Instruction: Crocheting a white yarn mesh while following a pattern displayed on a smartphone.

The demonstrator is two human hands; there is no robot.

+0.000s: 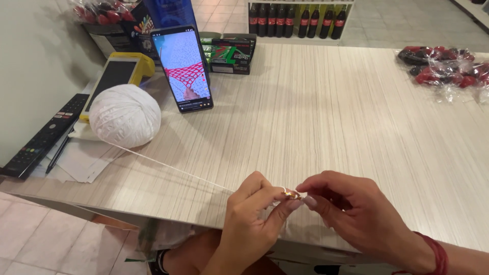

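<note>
My left hand point(252, 216) and my right hand point(351, 209) meet at the near edge of the pale wood-grain table point(331, 117). Their fingertips pinch together around a small gold-coloured crochet hook tip point(292, 194) and the end of a white yarn strand point(173, 169). The strand runs taut from my left hand up and left to a round ball of white yarn point(125, 115) lying on the table. A red cord bracelet sits on my right wrist.
A phone point(182, 69) stands propped upright behind the yarn ball, its screen showing red netted crochet. A yellow-cased tablet point(114, 76), a black remote point(45, 136), papers and a pen lie at the left. Boxes sit at the back, wrapped red items at the far right, dark bottles beyond.
</note>
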